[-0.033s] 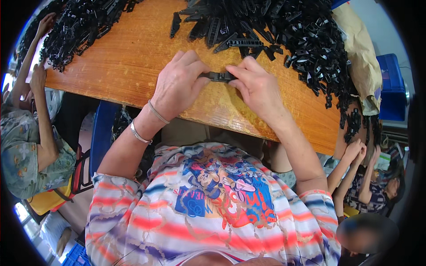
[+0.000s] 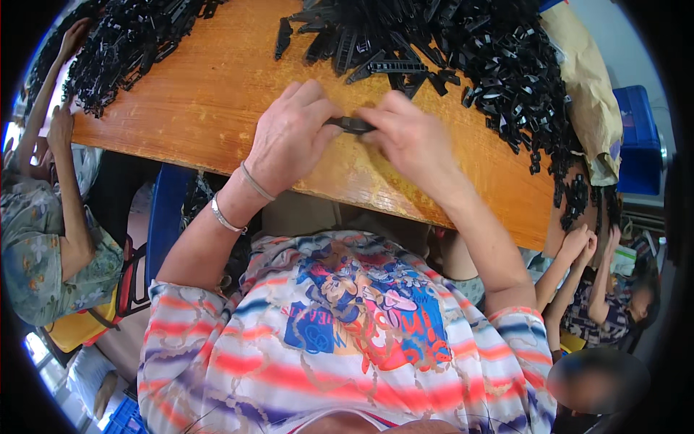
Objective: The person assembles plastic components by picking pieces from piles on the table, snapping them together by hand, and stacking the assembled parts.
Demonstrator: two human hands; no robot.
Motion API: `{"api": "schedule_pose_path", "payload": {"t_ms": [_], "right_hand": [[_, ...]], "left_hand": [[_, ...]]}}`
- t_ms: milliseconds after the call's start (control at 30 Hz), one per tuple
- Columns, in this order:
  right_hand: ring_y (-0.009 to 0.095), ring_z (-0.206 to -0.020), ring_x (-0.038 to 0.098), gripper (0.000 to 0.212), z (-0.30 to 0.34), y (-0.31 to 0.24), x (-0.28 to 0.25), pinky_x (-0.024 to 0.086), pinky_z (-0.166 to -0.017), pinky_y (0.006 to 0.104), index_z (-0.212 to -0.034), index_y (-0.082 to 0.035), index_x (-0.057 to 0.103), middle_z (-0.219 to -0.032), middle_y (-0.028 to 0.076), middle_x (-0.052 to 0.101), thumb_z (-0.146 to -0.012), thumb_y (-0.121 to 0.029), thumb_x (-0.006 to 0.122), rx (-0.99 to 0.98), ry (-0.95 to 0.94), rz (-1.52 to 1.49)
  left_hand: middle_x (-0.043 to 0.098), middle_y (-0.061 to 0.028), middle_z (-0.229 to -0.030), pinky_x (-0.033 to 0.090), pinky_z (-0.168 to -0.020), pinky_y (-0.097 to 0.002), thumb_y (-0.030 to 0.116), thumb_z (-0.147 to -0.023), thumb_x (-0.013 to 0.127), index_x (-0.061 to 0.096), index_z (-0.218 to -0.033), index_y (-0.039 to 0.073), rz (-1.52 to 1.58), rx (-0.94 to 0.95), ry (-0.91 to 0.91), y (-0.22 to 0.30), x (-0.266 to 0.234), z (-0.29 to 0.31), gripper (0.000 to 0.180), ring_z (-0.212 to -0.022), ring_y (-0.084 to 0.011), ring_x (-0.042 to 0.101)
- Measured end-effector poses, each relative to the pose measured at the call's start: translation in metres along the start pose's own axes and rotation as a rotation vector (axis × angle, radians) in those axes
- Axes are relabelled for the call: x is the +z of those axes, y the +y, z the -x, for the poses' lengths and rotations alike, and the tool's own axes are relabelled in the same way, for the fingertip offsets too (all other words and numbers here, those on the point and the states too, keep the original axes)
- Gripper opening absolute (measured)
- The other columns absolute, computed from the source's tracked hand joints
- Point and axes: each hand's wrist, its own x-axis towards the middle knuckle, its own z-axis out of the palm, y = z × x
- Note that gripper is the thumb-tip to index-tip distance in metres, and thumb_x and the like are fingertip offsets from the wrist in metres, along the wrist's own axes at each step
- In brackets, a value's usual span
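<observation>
A small, dark black plastic part (image 2: 353,125) is held level between my two hands, just above the wooden table (image 2: 217,94). My left hand (image 2: 293,134) pinches its left end between thumb and fingers. At the other end, my right hand (image 2: 412,137) is closed on the part and slightly blurred by motion. The fingers cover both ends, so only the middle shows. Beyond my hands lies a heap of long black plastic pieces (image 2: 361,47), some with ribbed, ladder-like sides.
Small black clip-like pieces (image 2: 517,94) spread along the table's right side, beside a brown paper bag (image 2: 589,101) and a blue bin (image 2: 640,137). Another black heap (image 2: 130,50) lies far left, near a co-worker's hand (image 2: 61,130). Other people's hands (image 2: 578,242) are at right.
My right hand has shifted slightly left, and its fingers have changed position on the part. The part's visible side now looks smoother and more rounded. My left hand keeps its grip.
</observation>
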Motion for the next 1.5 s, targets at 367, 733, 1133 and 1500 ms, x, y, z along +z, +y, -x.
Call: {"api": "schedule_pose_path", "payload": {"t_ms": [367,733,1133,1500], "right_hand": [[0.034,-0.088,0.074,0.032,0.0,-0.011,-0.001,0.06,-0.072,0.0448,-0.126,-0.012,0.077,-0.107,0.009,0.07,-0.097,-0.024,0.08,-0.112,-0.058,-0.115],[0.037,-0.097,0.075,0.023,-0.004,0.083,-0.046,0.062,-0.085,0.0471,-0.115,-0.007,0.08,-0.111,0.013,0.07,-0.093,-0.014,0.081,0.262,0.234,0.333],[0.037,-0.089,0.075,0.02,-0.014,0.092,-0.057,0.061,-0.079,0.0466,-0.098,-0.003,0.073,-0.103,0.016,0.072,-0.086,-0.01,0.088,0.29,0.143,0.214],[0.002,-0.072,0.06,0.029,0.036,0.004,-0.031,0.046,-0.065,0.019,-0.118,-0.006,0.077,-0.097,-0.004,0.065,-0.091,0.0,0.086,0.506,0.208,-0.797]], "left_hand": [[0.068,-0.0137,-0.099,0.057,-0.085,-0.0423,0.004,-0.087,0.079,0.076,-0.106,0.002,-0.03,-0.137,-0.37,-0.019,-0.097,0.028,0.019,-0.097,-0.0358,0.069],[0.069,-0.0151,-0.116,0.055,-0.099,-0.0465,0.014,-0.093,0.079,0.071,-0.132,0.002,-0.101,0.137,-0.031,0.013,-0.017,-0.073,0.041,-0.113,-0.0374,0.067],[0.069,-0.0135,-0.114,0.057,-0.097,-0.0433,0.003,-0.089,0.079,0.07,-0.129,0.005,-0.112,0.108,-0.02,0.011,0.041,-0.124,0.041,-0.11,-0.0329,0.068],[0.07,-0.0059,-0.104,0.055,-0.083,-0.0298,0.0,-0.09,0.078,0.07,-0.112,0.003,0.481,-0.201,-0.031,0.016,0.005,-0.028,0.024,-0.092,-0.0155,0.068]]}}
